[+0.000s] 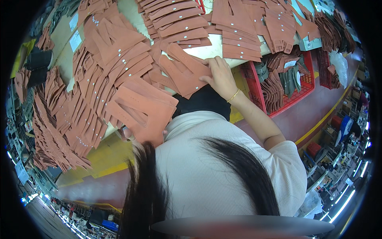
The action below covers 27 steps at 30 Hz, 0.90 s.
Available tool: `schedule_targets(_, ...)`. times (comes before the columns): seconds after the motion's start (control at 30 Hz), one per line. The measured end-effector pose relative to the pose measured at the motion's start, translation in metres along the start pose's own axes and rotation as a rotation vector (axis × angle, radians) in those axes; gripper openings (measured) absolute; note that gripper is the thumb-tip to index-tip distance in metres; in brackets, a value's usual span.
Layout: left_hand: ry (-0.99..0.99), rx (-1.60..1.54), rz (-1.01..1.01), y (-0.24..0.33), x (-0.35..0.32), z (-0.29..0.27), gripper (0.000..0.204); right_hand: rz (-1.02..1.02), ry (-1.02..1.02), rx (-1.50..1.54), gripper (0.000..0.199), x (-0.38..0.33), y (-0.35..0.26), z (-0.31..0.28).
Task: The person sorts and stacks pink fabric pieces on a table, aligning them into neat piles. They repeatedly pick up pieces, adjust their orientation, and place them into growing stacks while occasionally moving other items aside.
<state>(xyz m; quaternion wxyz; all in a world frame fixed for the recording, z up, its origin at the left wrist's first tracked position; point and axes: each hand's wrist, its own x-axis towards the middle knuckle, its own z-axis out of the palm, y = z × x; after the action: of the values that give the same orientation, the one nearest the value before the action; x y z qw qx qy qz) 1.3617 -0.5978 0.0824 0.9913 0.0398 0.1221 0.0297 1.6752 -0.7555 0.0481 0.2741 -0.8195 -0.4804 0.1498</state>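
Observation:
My left hand (127, 133) holds a small stack of reddish-brown leather pieces (155, 117) close to my body, fingers wrapped under it and mostly hidden. The top piece has a long cut-out and a row of small holes. To the right, my right hand (219, 78) grips the edge of another leather piece (184, 73), thumb on top, at the near edge of the table. This piece also has a long slot and a small white tag at its corner. A gold bracelet circles my right wrist.
Overlapping rows of similar tagged leather pieces (115, 47) cover much of the pale table (207, 51). A red plastic crate (287, 104) beside the table holds brown and grey-green pieces. White paper sheets (75, 41) lie at the far left.

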Motion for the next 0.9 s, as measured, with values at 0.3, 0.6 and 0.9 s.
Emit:
schedule_targets(0.3,0.007,0.016,-0.098,0.013,-0.022,-0.012,0.121,-0.123,0.050,-0.029,0.021,0.004,-0.006,0.001)
schedule_targets(0.6,0.142,0.002,-0.270,0.054,-0.007,0.006,0.132,-0.148,-0.177,0.222,0.019,0.047,-0.020,-0.080)
schedule_targets(0.9,-0.027,0.223,-0.127,0.048,0.026,0.008,0.117,0.162,0.309,0.477,0.029,0.168,0.095,-0.123)
